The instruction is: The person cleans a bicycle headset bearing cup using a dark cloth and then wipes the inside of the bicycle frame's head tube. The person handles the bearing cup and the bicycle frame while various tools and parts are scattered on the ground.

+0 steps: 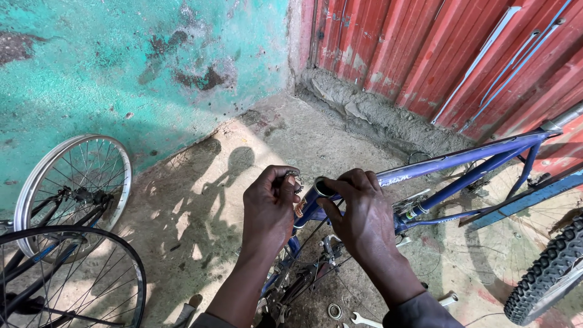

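A blue bicycle frame [461, 161] lies across the middle, its open head tube [320, 189] pointing at me. My right hand [361, 212] grips that head tube, with the thumb at its open end. My left hand [270, 209] is just left of the tube and pinches a small metal part [294, 178], seemingly a bearing ring, between its fingertips close to the opening.
A silver spoked wheel [73, 182] and a black-rimmed wheel [79, 279] stand at the left by the green wall [121, 61]. A knobby tyre [546, 273] is at the right. A spanner [364, 319] and a metal ring [334, 311] lie on the concrete floor below my hands.
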